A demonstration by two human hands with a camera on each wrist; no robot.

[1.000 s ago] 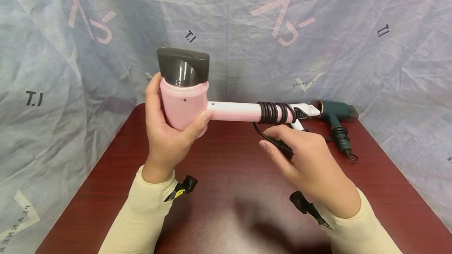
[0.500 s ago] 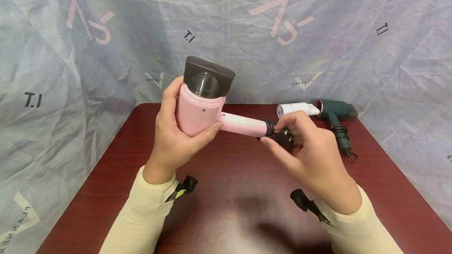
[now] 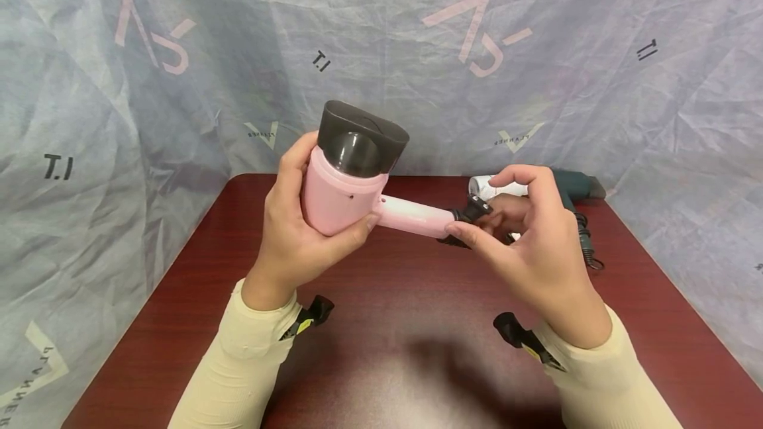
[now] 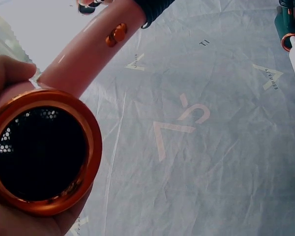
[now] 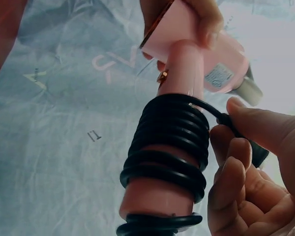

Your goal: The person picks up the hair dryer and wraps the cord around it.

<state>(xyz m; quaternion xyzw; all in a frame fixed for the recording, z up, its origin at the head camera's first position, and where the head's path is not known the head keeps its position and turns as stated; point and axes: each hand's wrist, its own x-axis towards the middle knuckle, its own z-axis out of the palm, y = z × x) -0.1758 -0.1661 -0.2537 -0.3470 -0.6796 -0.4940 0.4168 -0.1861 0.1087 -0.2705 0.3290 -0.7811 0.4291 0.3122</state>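
My left hand grips the pink hair dryer round its body, the thumb lying near the handle joint. The black nozzle points up and tilts to the right. An orange-rimmed rear grille shows in the left wrist view. A black cord is coiled in several turns round the handle, as the right wrist view shows. My right hand, at the handle's end, pinches the cord's free end by the black plug between thumb and curled fingers. The fingers partly hide the plug.
Behind my right hand, a white hair dryer and a dark green hair dryer lie at the far right of the red-brown table. A grey printed cloth hangs along the back and sides.
The pink hair dryer has moved right and slightly down, its nozzle tilting rightward and handle end turning away. My right hand has stayed by the handle's end, and the plug's prongs now face up.
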